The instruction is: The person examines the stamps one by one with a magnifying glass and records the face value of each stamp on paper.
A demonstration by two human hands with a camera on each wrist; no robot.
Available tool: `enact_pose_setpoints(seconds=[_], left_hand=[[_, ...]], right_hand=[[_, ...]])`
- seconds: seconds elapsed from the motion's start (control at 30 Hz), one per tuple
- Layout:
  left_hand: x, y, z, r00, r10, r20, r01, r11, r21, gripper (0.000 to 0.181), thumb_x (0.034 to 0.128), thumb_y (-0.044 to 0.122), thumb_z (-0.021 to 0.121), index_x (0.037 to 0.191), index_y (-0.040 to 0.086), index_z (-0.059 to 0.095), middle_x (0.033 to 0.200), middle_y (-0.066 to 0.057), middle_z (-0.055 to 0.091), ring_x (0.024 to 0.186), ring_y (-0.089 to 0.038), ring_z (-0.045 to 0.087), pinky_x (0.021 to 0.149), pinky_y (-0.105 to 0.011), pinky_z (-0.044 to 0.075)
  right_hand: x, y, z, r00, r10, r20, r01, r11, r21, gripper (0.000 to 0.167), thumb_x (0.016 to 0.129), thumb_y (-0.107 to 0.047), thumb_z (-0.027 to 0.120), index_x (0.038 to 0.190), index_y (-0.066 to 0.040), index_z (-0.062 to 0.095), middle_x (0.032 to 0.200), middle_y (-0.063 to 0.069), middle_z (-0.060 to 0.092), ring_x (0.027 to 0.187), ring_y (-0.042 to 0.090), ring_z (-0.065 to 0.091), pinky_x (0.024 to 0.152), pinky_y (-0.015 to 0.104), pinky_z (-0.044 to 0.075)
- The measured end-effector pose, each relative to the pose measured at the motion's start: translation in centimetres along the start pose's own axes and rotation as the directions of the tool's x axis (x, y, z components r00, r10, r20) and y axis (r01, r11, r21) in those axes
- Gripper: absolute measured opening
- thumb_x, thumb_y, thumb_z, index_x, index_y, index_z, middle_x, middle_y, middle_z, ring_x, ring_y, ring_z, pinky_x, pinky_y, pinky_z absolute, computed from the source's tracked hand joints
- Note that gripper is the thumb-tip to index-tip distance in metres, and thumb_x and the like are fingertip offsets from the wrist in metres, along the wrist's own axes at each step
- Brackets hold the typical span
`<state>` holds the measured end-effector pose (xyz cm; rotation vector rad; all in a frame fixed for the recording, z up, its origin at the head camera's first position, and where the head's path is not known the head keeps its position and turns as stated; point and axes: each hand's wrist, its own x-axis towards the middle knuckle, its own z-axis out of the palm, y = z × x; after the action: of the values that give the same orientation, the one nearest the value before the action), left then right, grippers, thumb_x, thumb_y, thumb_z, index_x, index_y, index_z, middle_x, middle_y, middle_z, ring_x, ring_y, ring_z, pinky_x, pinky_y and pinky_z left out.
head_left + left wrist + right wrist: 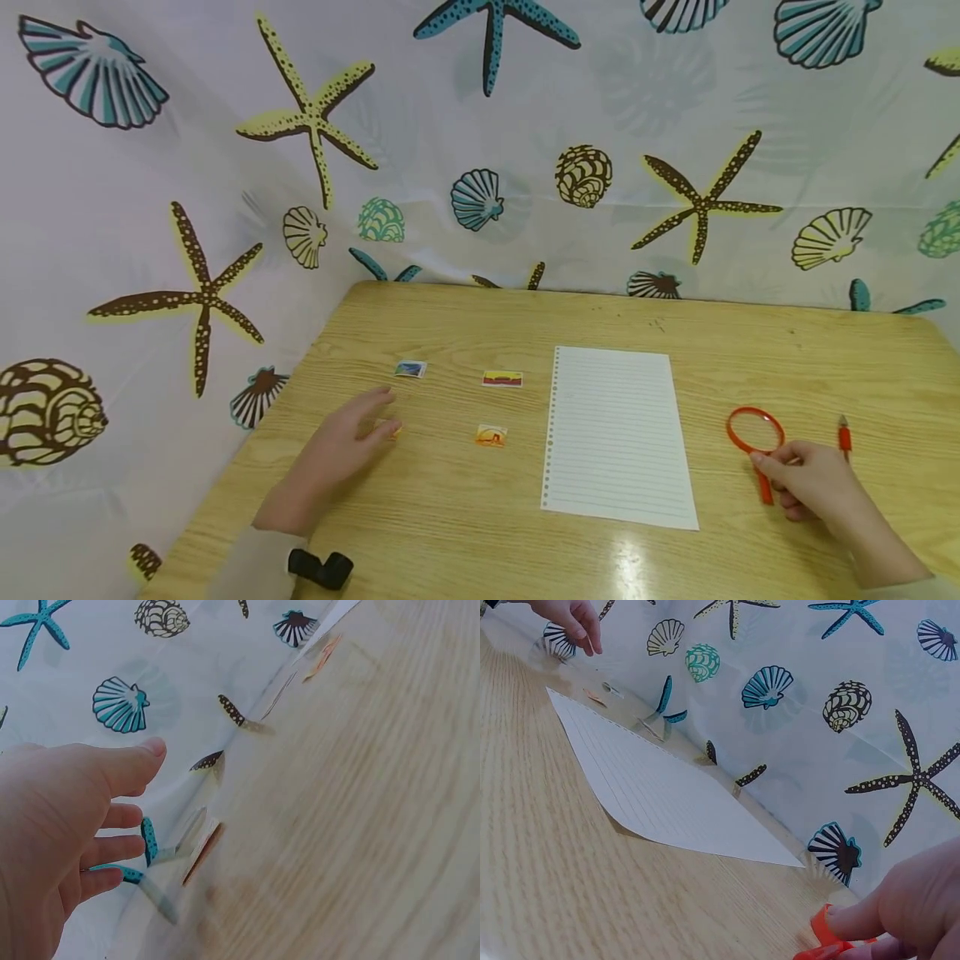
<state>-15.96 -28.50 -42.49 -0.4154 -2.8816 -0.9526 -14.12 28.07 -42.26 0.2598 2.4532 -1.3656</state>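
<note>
My right hand (813, 483) pinches a red magnifying glass (731, 427) near where its ring meets the handle. The right wrist view has the thumb pressed on the red plastic (821, 927), with most of the glass cut off. On the left, my left hand (341, 446) hovers with relaxed fingers, nothing visible in its grasp. A small orange stamp-like picture (389, 428) shows partly beneath its fingers. Near it lie a blue stamp-like picture (410, 368), a yellow and red one (502, 379) and another orange one (491, 435).
A lined loose-leaf sheet (618, 442) lies mid-table, right of the small pictures. Beyond the magnifying glass is a red pen (845, 437), partly hidden by the right hand. A shell-and-starfish cloth (525, 125) borders the wooden table (450, 533) at the back and left.
</note>
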Motion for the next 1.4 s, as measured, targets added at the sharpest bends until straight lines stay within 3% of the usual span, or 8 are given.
enact_pose_setpoints(seconds=[0.23,0.33,0.47,0.67,0.93,1.17,1.4], left_hand=[[-1.3,-2.8,-0.5,0.998,-0.050,-0.033,0.052,0.998,0.040,0.052,0.0922,0.036,0.058,0.130,0.001,0.051,0.140,-0.021,0.039,0.131,-0.041,0.029,0.104,-0.057,0.025],[-1.6,-3.5,-0.8,0.996,-0.071,-0.047,0.074,0.996,0.046,0.051,0.0918,0.037,0.059,0.129,0.002,0.052,0.140,-0.021,0.039,0.133,-0.042,0.025,0.105,-0.059,0.022],[-1.9,-4.0,-1.2,0.995,-0.090,-0.047,0.092,0.995,0.038,0.054,0.0918,0.039,0.058,0.129,0.001,0.052,0.141,-0.022,0.038,0.134,-0.043,0.023,0.105,-0.060,0.020],[-2.2,-4.9,-1.3,0.991,-0.127,-0.046,0.128,0.991,0.027,0.058,0.0916,0.044,0.055,0.130,0.001,0.051,0.141,-0.021,0.038,0.134,-0.042,0.023,0.105,-0.059,0.022],[-2.3,-5.5,-1.1,0.989,-0.133,-0.059,0.135,0.990,0.034,0.057,0.0917,0.044,0.055,0.129,0.001,0.051,0.140,-0.022,0.039,0.132,-0.042,0.026,0.105,-0.058,0.023],[-2.2,-5.7,-0.8,0.991,-0.117,-0.065,0.119,0.993,0.016,0.054,0.0904,0.042,0.058,0.128,0.004,0.053,0.140,-0.020,0.040,0.133,-0.041,0.025,0.105,-0.058,0.022],[-2.3,-6.2,-0.5,0.993,-0.105,-0.049,0.106,0.994,0.006,0.056,0.0882,0.048,0.058,0.129,0.009,0.055,0.142,-0.015,0.039,0.136,-0.037,0.021,0.106,-0.059,0.019]], right_hand=[[0.2,-0.1,0.1,0.999,-0.021,-0.041,0.016,0.993,-0.120,0.036,0.085,-0.033,0.067,0.088,0.001,0.054,0.059,0.003,0.050,0.051,0.014,0.050,0.046,0.031,0.052],[0.3,-0.2,0.1,0.999,-0.015,-0.041,0.010,0.992,-0.127,0.032,0.084,-0.028,0.068,0.087,0.001,0.054,0.061,0.003,0.049,0.051,0.015,0.052,0.047,0.031,0.052],[0.3,-0.4,-0.3,1.000,0.009,-0.007,-0.010,0.997,-0.081,0.027,0.085,-0.022,0.066,0.089,0.002,0.055,0.066,0.004,0.049,0.053,0.016,0.053,0.049,0.032,0.052],[0.1,-0.3,-1.4,0.995,0.045,0.091,-0.052,0.995,0.080,0.024,0.088,-0.016,0.063,0.094,0.005,0.053,0.074,0.005,0.062,0.062,0.018,0.061,0.057,0.033,0.055],[0.4,0.6,-2.3,0.969,0.050,0.243,-0.121,0.951,0.286,0.030,0.090,-0.010,0.062,0.109,0.011,0.054,0.083,0.010,0.066,0.070,0.024,0.068,0.063,0.034,0.057],[0.2,1.1,-2.6,0.932,0.039,0.361,-0.188,0.903,0.386,0.018,0.092,-0.006,0.057,0.106,0.006,0.056,0.088,0.010,0.067,0.078,0.026,0.068,0.071,0.039,0.056],[0.1,0.6,-1.3,0.882,-0.073,0.465,-0.180,0.862,0.475,0.013,0.093,-0.008,0.056,0.105,-0.004,0.057,0.096,0.010,0.066,0.087,0.028,0.067,0.077,0.042,0.054]])
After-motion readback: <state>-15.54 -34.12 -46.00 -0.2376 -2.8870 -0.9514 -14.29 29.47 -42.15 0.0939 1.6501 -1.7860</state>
